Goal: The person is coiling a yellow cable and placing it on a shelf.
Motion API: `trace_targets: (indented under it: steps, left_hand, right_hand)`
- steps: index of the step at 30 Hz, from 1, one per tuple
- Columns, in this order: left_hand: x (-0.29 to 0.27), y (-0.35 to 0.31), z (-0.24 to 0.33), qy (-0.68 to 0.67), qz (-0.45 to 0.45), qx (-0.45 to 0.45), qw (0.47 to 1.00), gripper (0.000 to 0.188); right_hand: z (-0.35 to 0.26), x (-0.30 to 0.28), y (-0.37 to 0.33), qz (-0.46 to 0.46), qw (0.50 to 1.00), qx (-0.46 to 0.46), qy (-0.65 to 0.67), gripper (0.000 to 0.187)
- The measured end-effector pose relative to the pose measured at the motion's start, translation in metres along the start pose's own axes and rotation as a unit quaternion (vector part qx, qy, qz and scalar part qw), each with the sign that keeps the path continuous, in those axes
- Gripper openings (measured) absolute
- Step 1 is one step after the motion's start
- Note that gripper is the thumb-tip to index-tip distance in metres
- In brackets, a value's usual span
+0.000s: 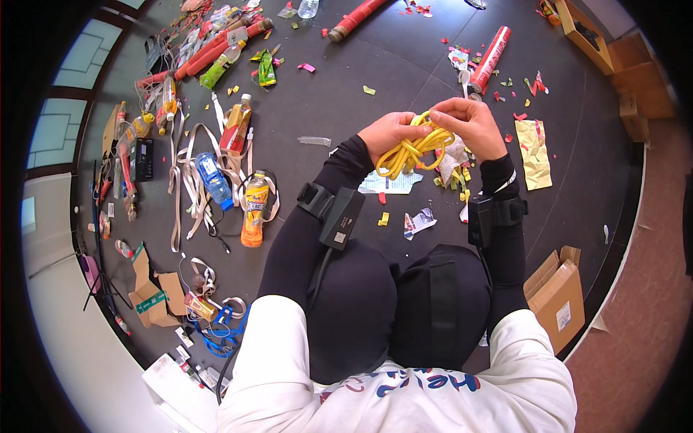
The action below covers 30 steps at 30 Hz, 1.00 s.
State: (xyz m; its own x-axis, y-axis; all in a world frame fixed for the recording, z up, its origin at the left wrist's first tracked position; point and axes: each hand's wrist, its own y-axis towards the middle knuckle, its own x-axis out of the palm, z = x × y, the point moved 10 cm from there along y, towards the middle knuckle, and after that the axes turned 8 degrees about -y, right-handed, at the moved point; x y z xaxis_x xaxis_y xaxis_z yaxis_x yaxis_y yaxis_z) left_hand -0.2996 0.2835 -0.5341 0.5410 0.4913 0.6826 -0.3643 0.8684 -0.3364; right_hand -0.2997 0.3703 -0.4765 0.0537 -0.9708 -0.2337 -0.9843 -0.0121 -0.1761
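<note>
A coiled yellow cord (393, 160) hangs in loops between my two hands, above the floor. My left hand (392, 133) is closed on the coil from the left, its thumb against the loops. From the right, my right hand (473, 128) pinches the cord near the top of the bundle, fingertips pressed together. Under the coil, partly covered by it, are a printed sheet of paper (393, 185) and a whitish crumpled wrapper (453, 160). Small yellow paper scraps lie around them.
Bottles of orange drink (255, 209) and a blue bottle (211, 177) lie among beige straps (177, 195) on the left. Red tubes (492, 58) lie ahead. Crumpled yellow paper (533, 153) and a cardboard box (559, 303) are on the right. A torn carton (166, 292) sits lower left.
</note>
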Motion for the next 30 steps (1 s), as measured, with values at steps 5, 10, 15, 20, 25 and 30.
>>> trace_targets:
  steps: [5, 10, 15, 20, 25, 30]
  left_hand:
    - [0.007, -0.005, 0.001, -0.032, -0.012, -0.026, 0.999, 0.039]
    - [0.001, -0.001, -0.008, -0.006, -0.012, -0.035, 0.999, 0.043]
    - [0.003, -0.004, 0.005, -0.016, -0.013, 0.06, 0.998, 0.05]
    - [0.027, -0.008, -0.009, -0.046, -0.144, -0.027, 0.988, 0.052]
    - [0.043, -0.015, 0.003, -0.07, -0.177, -0.024, 0.981, 0.04]
    - [0.048, -0.02, 0.005, -0.142, -0.194, -0.028, 0.97, 0.031]
  right_hand:
    - [0.006, -0.008, 0.0, 0.048, 0.999, 0.013, 0.022, 0.025]
    - [0.013, -0.006, 0.0, 0.034, 0.994, 0.034, 0.098, 0.023]
    - [0.009, 0.002, -0.001, -0.039, 0.968, 0.01, 0.248, 0.022]
    - [0.015, 0.008, 0.0, -0.03, 0.964, 0.022, 0.263, 0.023]
    - [0.016, 0.005, 0.0, -0.02, 0.947, 0.012, 0.322, 0.026]
    - [0.022, -0.004, 0.007, 0.037, 0.917, -0.026, 0.397, 0.025]
